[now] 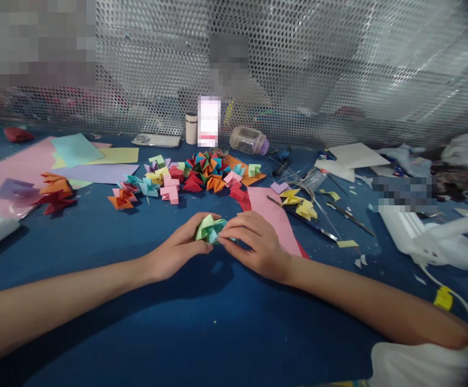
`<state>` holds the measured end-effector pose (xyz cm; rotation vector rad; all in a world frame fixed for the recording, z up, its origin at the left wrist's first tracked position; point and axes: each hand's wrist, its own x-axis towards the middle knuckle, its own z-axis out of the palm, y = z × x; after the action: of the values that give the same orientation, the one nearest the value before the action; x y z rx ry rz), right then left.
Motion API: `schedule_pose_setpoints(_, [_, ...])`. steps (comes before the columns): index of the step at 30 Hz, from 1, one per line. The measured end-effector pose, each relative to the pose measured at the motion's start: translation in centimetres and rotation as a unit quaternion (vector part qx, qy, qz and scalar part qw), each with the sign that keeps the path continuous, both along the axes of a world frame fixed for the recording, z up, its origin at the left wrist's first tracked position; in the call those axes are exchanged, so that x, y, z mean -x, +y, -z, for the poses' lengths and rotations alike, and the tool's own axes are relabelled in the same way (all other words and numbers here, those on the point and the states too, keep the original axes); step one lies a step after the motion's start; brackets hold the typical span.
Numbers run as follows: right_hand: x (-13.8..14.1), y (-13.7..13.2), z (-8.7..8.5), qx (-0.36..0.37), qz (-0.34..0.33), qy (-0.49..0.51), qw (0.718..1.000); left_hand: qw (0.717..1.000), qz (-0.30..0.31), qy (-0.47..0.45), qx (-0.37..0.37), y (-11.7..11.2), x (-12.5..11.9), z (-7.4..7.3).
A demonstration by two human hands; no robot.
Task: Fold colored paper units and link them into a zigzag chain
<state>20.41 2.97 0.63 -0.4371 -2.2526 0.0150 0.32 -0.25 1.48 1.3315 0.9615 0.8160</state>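
Note:
Both of my hands meet at the middle of the blue table (201, 333) around a small folded paper piece in light green and teal (208, 229). My left hand (181, 247) cups it from the left with curled fingers. My right hand (254, 242) pinches its right side with thumb and fingertips. A pink sheet (272, 215) lies just beyond my right hand.
Behind my hands lies a heap of several folded paper pieces in many colours (201, 172). Flat coloured sheets (76, 158) cover the far left. Scissors and thin wires (318, 207) lie right, beside a white glue gun (431, 236). A perforated metal screen (298, 64) closes the back.

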Motion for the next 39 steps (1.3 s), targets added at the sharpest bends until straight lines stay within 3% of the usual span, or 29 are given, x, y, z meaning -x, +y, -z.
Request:
schedule_pose_setpoints(6, [-0.4, 0.0, -0.3, -0.039, 0.020, -0.020, 0.999, 0.999, 0.007, -0.046, 0.007, 0.2, 0.1, 0.8])
schedule_pose_setpoints(16, [-0.4, 0.0, -0.5, 0.001, 0.031, -0.028, 0.999, 0.997, 0.019, 0.036, -0.059, 0.3, 0.3, 1.6])
schedule_pose_setpoints(24, [-1.2, -0.1, -1.3, -0.112, 0.031, -0.104, 0.988, 0.996, 0.022, 0.054, -0.070, 0.4, 0.3, 1.7])
schedule_pose_setpoints(30, [-1.1, -0.4, -1.2, -0.158, 0.047, -0.125, 0.978, 0.995, 0.024, 0.055, -0.075, 0.4, 0.2, 1.6])
schedule_pose_setpoints(32, [-0.9, -0.5, -1.2, -0.129, 0.051, -0.116, 0.984, 0.996, 0.025, 0.056, -0.072, 0.4, 0.2, 1.5])
schedule_pose_setpoints(35, [-0.6, -0.5, -1.4, -0.019, 0.043, -0.086, 0.995, 0.995, 0.024, 0.065, -0.075, 0.3, 0.3, 1.4])
schedule_pose_setpoints(39, [-0.4, -0.3, -1.9, 0.099, 0.038, -0.091, 0.990, 0.993, 0.029, 0.083, -0.085, 0.2, 0.3, 1.3])
